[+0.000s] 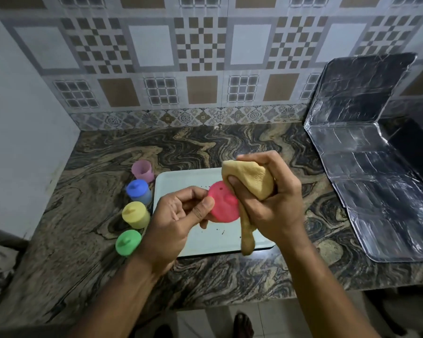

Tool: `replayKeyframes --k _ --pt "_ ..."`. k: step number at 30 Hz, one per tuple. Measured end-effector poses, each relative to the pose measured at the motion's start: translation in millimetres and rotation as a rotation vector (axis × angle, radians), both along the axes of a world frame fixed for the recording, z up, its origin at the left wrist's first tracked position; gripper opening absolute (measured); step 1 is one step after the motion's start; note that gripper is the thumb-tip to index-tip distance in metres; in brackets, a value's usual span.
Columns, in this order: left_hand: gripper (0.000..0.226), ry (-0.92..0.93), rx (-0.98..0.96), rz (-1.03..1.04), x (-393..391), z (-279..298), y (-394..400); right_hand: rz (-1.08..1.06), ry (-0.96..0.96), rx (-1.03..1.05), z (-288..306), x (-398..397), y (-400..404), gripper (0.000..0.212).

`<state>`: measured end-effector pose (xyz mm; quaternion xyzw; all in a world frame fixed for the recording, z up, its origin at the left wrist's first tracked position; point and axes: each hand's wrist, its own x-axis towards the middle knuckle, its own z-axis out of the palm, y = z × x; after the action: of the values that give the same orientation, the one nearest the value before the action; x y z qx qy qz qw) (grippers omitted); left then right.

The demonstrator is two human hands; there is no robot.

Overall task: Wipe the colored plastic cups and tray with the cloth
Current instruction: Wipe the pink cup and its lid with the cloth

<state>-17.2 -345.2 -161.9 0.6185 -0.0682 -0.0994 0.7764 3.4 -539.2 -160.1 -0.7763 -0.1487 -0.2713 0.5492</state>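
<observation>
Red cup [224, 203]: held above the tray, its round face with a small knob turned toward the camera; the rest of its body is hidden behind that face and the hands.
Left hand [181, 215]: fingers and thumb curled round the red cup's left edge, pinching it.
Right hand [271, 198]: fingers closed round the cloth, thumb pressed into its folds beside the red cup's right edge.
Cloth [252, 179]: tan, bunched in the right hand, touching the red cup's upper right side; a twisted tail hangs down to the tray's front edge.
Tray [181, 181]: pale, rectangular, flat on the worktop near its front edge, under both hands; a few dark specks show on its surface.
Pink cup [143, 170]: upright and open, on the worktop just beyond the tray's back left corner.
Blue cup [139, 191]: just left of the tray, in front of the pink cup, knobbed face up.
Yellow cup [135, 214]: next in the row toward the front, knobbed face up.
Green cup [128, 242]: nearest the worktop's front edge, beside the left wrist, knobbed face up.
Worktop [230, 142]: dark swirled stone, against a tiled wall.
Foil sheet [376, 167]: creased, covering the worktop's right end and rising up the wall.
</observation>
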Motion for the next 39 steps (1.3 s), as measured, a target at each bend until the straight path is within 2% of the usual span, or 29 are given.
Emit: replayKeyframes --k 3,5,9,13,18,23,25,27,31,35,39 --pt "0.015 -0.061 0.169 -0.154 -2.7 4.0 1.4 0.029 -0.063 -0.121 9.4 11.6 0.6 0.026" --pt "0.019 -0.026 0.169 -0.164 -4.8 3.6 0.3 0.016 -0.050 -0.110 16.4 19.9 -2.2 0.026" --pt "0.027 0.134 -0.023 -0.072 -1.2 1.6 11.2 0.031 0.022 0.162 27.2 20.7 -24.1 0.031" --pt "0.046 0.214 -0.153 -0.065 4.1 1.6 23.4 0.002 0.055 0.170 24.6 3.2 -34.2 0.032" --pt "0.016 0.220 -0.143 -0.027 5.8 6.7 26.8 0.040 0.113 0.225 14.6 -16.2 -16.8 0.032" --pt "0.033 0.204 -0.129 -0.039 6.7 11.3 19.9 0.198 0.223 0.241 7.5 -19.8 8.0 0.034" --pt "0.029 0.230 -0.158 0.013 7.6 14.6 14.6 0.223 0.269 0.266 3.5 -21.8 13.4 0.034" --pt "0.028 0.241 -0.236 0.038 5.4 18.9 10.5 0.183 0.278 0.339 1.7 -25.2 19.7 0.031" --pt "0.034 0.150 -0.364 -0.097 -8.9 14.8 2.9 0.041 0.231 0.481 4.4 -27.3 32.5 0.031" --pt "0.031 0.138 -0.345 0.054 -13.9 7.1 -4.9 -0.076 0.134 0.319 1.0 -32.1 38.6 0.031" --pt "0.026 -0.045 -0.070 0.027 -5.5 8.2 8.8 -0.161 -0.024 0.106 4.3 -33.4 34.2 0.031"
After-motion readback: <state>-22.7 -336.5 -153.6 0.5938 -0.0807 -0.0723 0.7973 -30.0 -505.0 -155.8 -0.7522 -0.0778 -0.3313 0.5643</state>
